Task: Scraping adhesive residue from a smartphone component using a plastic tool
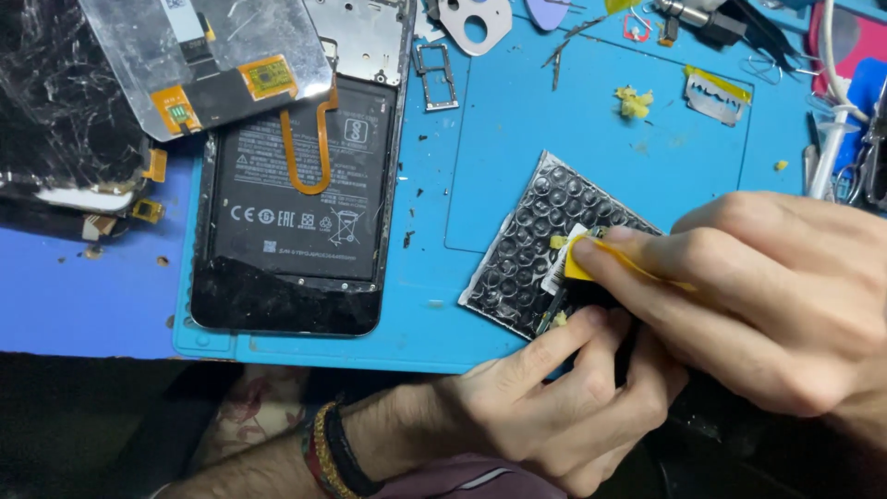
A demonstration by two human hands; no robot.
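The right hand's grip (591, 251) pinches a tape strip (584, 261) on a small part that rests on a bubble-wrap pouch (536, 249). Just below that grip, the left hand (554, 407) pinches the same part from the near side. The pouch lies on a work mat (554, 120) on the bench. Well left of the grip, an opened phone (296, 194) lies on the mat, with a detached screen panel (203, 55) overlapping its far end. Behind the grip, far up the mat, lies a razor blade (716, 95); a card tray (436, 74) lies behind and to its left.
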